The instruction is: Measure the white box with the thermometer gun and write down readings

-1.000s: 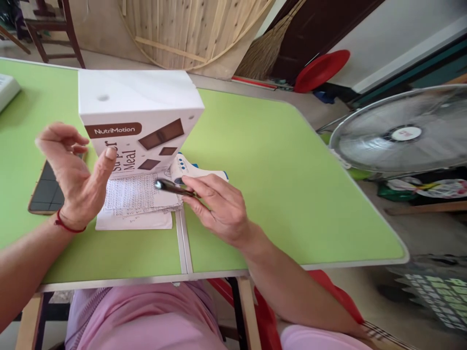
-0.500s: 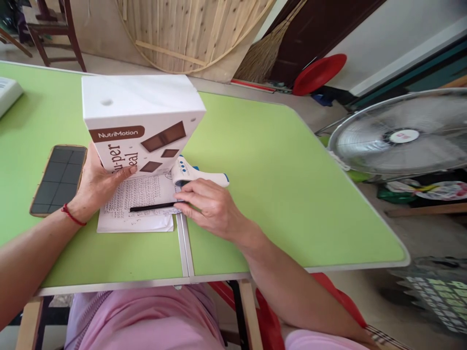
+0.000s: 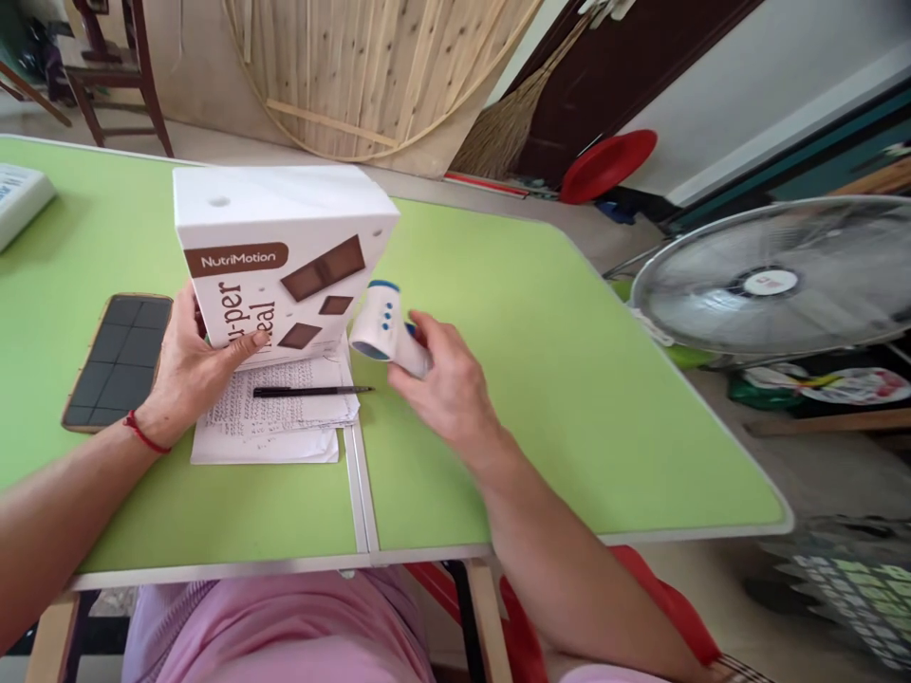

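Note:
My left hand (image 3: pixel 199 365) grips the lower left side of a white NutriMotion box (image 3: pixel 285 204), thumb across its printed front. The box stands tilted above sheets of handwritten paper (image 3: pixel 267 446); whether its base touches them is hidden. In my right hand (image 3: pixel 452 379) is a white infrared thermometer (image 3: pixel 377 327) with blue buttons and trim, held by its handle, just right of the box. Across the papers lies a black pen (image 3: pixel 306 391), its tip reaching past their right edge. A smartphone (image 3: pixel 120 356) with a dark screen rests left of my left hand.
The green folding table (image 3: pixel 569 408) has a metal seam at its middle. A white device (image 3: pixel 21 199) sits at the far left edge. To the right stands a large fan (image 3: pixel 769 282). A broom (image 3: pixel 509 123) and a red basin (image 3: pixel 608 166) are behind the table.
My right hand has let go of the pen, which now lies on the papers, and has taken up the thermometer by its handle. My left hand still holds the box.

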Demonstrator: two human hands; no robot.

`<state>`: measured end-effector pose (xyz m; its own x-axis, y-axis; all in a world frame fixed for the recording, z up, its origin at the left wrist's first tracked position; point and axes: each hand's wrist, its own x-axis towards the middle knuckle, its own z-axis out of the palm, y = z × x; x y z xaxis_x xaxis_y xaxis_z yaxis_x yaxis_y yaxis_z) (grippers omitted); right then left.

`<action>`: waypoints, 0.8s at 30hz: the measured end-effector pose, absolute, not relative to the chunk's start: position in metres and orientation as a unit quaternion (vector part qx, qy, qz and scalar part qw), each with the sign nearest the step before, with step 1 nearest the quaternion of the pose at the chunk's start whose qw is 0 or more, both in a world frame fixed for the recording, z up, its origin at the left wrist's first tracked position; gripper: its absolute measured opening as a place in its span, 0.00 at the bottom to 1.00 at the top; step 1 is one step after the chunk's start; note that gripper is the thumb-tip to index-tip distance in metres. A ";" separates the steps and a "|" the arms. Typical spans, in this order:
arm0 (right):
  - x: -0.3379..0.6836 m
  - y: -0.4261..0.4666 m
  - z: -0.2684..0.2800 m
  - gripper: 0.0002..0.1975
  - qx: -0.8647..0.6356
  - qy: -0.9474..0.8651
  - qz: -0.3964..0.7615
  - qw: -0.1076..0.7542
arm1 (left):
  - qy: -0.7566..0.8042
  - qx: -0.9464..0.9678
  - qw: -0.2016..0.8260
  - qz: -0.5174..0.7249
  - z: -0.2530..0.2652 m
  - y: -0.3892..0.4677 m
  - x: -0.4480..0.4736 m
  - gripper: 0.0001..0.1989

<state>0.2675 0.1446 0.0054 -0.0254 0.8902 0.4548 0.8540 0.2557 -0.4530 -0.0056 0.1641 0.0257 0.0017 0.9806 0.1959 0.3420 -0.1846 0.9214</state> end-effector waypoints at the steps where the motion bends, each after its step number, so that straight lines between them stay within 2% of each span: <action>1: 0.265 0.141 0.009 0.24 -0.605 -0.689 0.049 0.397 | 0.535 0.611 0.343 0.473 0.026 0.163 -0.005 0.35; 3: 0.259 0.131 0.017 0.20 -0.564 -0.645 0.133 0.498 | 0.530 0.601 0.347 0.487 0.026 0.160 -0.004 0.32; 5: 0.250 0.117 0.022 0.12 -0.480 -0.633 0.254 0.552 | 0.530 0.601 0.360 0.477 0.026 0.157 -0.002 0.31; 9: 0.233 0.096 0.025 0.12 -0.357 -0.621 0.421 0.556 | 0.530 0.615 0.386 0.438 0.029 0.149 0.000 0.34; 14: 0.224 0.092 0.024 0.16 -0.350 -0.570 0.511 0.540 | 0.505 0.662 0.381 0.402 0.029 0.142 0.001 0.35; 18: 0.220 0.094 0.028 0.19 -0.346 -0.552 0.541 0.533 | 0.501 0.676 0.366 0.397 0.027 0.142 0.000 0.36; 24: 0.213 0.094 0.030 0.16 -0.302 -0.536 0.587 0.527 | 0.490 0.689 0.379 0.376 0.031 0.146 0.000 0.36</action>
